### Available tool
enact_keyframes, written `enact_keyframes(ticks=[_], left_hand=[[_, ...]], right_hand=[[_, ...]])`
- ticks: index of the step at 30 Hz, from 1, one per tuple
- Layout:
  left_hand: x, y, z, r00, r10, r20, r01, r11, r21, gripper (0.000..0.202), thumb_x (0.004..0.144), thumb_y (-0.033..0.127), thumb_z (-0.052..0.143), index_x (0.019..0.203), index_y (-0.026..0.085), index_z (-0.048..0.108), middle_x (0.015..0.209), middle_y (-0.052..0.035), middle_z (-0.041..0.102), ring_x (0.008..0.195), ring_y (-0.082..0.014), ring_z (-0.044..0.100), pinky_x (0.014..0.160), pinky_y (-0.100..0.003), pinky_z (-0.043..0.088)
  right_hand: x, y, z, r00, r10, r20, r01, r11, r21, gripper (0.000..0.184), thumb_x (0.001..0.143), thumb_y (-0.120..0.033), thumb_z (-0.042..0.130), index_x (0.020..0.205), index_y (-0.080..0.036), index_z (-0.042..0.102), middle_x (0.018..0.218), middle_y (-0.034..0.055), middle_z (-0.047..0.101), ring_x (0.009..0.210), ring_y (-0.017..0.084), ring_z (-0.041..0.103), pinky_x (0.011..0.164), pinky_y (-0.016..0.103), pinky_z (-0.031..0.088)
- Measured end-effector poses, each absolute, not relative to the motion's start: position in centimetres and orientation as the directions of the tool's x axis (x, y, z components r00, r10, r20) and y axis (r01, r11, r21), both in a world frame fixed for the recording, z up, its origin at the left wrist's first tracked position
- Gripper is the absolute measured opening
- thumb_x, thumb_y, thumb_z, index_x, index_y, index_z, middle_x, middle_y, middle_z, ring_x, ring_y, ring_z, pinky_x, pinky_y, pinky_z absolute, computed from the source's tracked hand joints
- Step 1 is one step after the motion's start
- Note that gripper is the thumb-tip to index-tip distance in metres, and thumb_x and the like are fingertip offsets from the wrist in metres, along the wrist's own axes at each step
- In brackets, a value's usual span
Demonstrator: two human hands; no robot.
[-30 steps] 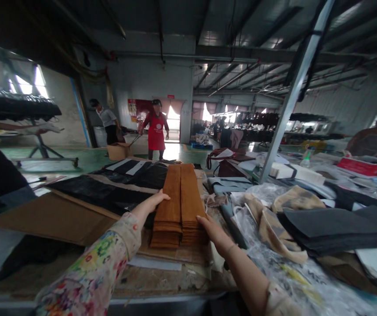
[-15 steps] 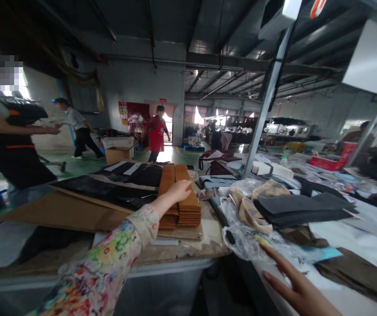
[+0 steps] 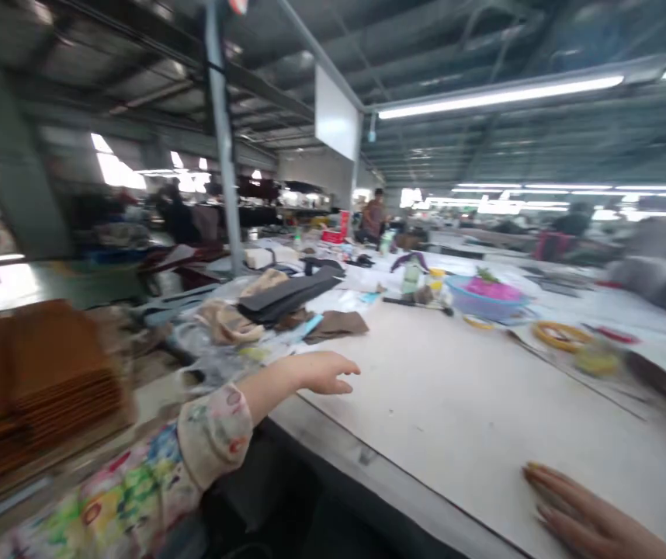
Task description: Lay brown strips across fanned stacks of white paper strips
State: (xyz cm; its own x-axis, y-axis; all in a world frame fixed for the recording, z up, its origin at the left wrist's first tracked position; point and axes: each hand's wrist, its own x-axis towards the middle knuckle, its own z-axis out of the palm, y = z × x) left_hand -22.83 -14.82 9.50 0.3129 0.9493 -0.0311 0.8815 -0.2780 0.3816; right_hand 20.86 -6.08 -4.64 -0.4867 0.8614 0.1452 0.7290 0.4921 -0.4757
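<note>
My left hand (image 3: pixel 328 373), in a floral sleeve, is stretched out above the near left edge of a white tabletop (image 3: pixel 455 380). It holds nothing, and the thumb stands apart from the fingers. At the lower right, my right hand (image 3: pixel 592 508) is over the same white surface with its fingers extended and nothing in them; whether it touches the surface I cannot tell. A stack of orange-brown folded pieces (image 3: pixel 65 373) lies to the left, blurred, away from both hands. Nearest beyond my left hand is a brown folded piece (image 3: pixel 338 326).
Dark grey pieces (image 3: pixel 292 293), beige cloth (image 3: pixel 228 318) and clear plastic lie heaped at the table's left. Farther back stand a blue basin (image 3: pixel 484 299) with something pink in it and a yellow ring (image 3: pixel 561 335). A metal post (image 3: pixel 225 147) rises at the left. A person (image 3: pixel 373 216) is in the distance.
The view has swung to the right. My left hand has left the orange-brown stack and moved over the white tabletop. My right hand is now over the bare white surface, away from the plastic.
</note>
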Motion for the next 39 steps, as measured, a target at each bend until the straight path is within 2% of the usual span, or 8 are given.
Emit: enact_keyframes(ticks=[2, 4, 8, 14, 21, 27, 31, 39], left_hand=[[-18.2, -11.6, 9.3, 0.447, 0.891, -0.081, 0.845, -0.391, 0.364, 0.039, 0.074, 0.029, 0.053, 0.112, 0.020, 0.056, 0.117, -0.0091, 0.057, 0.106, -0.0269, 0.052, 0.089, -0.035, 0.038], [-13.2, -9.2, 9.0, 0.551, 0.822, -0.142, 0.807, -0.482, 0.340, 0.043, 0.077, 0.031, 0.050, 0.118, 0.019, 0.050, 0.120, -0.0084, 0.054, 0.108, -0.0245, 0.051, 0.090, -0.034, 0.038], [-4.5, -6.7, 7.7, 0.711, 0.670, -0.215, 0.698, -0.634, 0.331, 0.047, 0.080, 0.033, 0.046, 0.124, 0.018, 0.044, 0.124, -0.0075, 0.051, 0.111, -0.0215, 0.049, 0.093, -0.033, 0.037], [2.4, -3.7, 6.0, 0.858, 0.470, -0.209, 0.514, -0.779, 0.359, 0.044, 0.078, 0.031, 0.045, 0.120, 0.020, 0.048, 0.120, -0.0066, 0.055, 0.107, -0.0217, 0.051, 0.092, -0.034, 0.039], [7.9, 1.3, 2.5, 0.907, 0.419, 0.031, 0.334, -0.764, 0.553, 0.034, 0.078, 0.025, 0.045, 0.109, 0.017, 0.056, 0.104, -0.0053, 0.062, 0.095, -0.0177, 0.057, 0.085, -0.028, 0.043], [8.2, 2.8, -2.3, 0.860, 0.434, 0.269, 0.153, -0.721, 0.676, 0.025, 0.083, 0.028, 0.040, 0.093, 0.019, 0.061, 0.094, -0.0048, 0.063, 0.090, -0.0169, 0.057, 0.084, -0.029, 0.045], [8.0, 4.1, -3.4, 0.886, 0.363, 0.289, 0.083, -0.737, 0.671, 0.024, 0.082, 0.032, 0.044, 0.094, 0.021, 0.061, 0.095, -0.0043, 0.063, 0.090, -0.0180, 0.057, 0.083, -0.030, 0.047], [7.9, 4.5, -3.9, 0.880, 0.346, 0.327, 0.092, -0.798, 0.596, 0.025, 0.081, 0.034, 0.046, 0.097, 0.023, 0.062, 0.098, -0.0027, 0.064, 0.093, -0.0180, 0.058, 0.085, -0.029, 0.048]], right_hand=[[23.3, -8.8, -3.3, -0.443, 0.895, 0.043, 0.798, 0.416, -0.436, 0.053, 0.073, -0.056, 0.046, 0.115, -0.026, 0.057, 0.127, 0.0046, 0.048, 0.117, 0.025, 0.043, 0.101, 0.039, 0.033], [23.8, -10.4, -2.3, -0.394, 0.911, 0.119, 0.812, 0.406, -0.419, 0.051, 0.080, -0.051, 0.041, 0.121, -0.022, 0.051, 0.131, 0.0063, 0.044, 0.120, 0.024, 0.039, 0.103, 0.041, 0.028], [22.6, -11.1, -1.9, -0.375, 0.885, 0.278, 0.784, 0.462, -0.414, 0.041, 0.084, -0.039, 0.040, 0.115, -0.017, 0.056, 0.121, 0.0112, 0.052, 0.113, 0.024, 0.046, 0.098, 0.043, 0.034], [22.1, -11.1, -1.6, -0.302, 0.900, 0.314, 0.804, 0.418, -0.424, 0.032, 0.082, -0.031, 0.047, 0.111, -0.022, 0.058, 0.115, 0.0065, 0.056, 0.108, 0.019, 0.048, 0.095, 0.034, 0.036], [21.9, -10.6, -0.6, -0.294, 0.899, 0.325, 0.805, 0.416, -0.422, 0.027, 0.079, -0.024, 0.052, 0.105, -0.022, 0.058, 0.111, 0.0031, 0.058, 0.105, 0.016, 0.049, 0.093, 0.028, 0.035], [22.0, -10.0, -1.8, -0.252, 0.894, 0.371, 0.848, 0.388, -0.361, 0.025, 0.080, -0.031, 0.051, 0.102, -0.021, 0.058, 0.108, 0.0027, 0.059, 0.103, 0.014, 0.050, 0.092, 0.025, 0.035], [22.2, -9.8, -2.4, -0.208, 0.893, 0.398, 0.890, 0.341, -0.301, 0.025, 0.081, -0.034, 0.048, 0.100, -0.021, 0.058, 0.102, 0.0025, 0.061, 0.097, 0.014, 0.053, 0.088, 0.024, 0.037], [22.3, -11.2, -2.3, 0.049, 0.882, 0.469, 0.917, 0.147, -0.372, 0.028, 0.080, -0.025, 0.050, 0.107, -0.021, 0.056, 0.104, 0.0043, 0.058, 0.097, 0.014, 0.052, 0.087, 0.024, 0.041]])
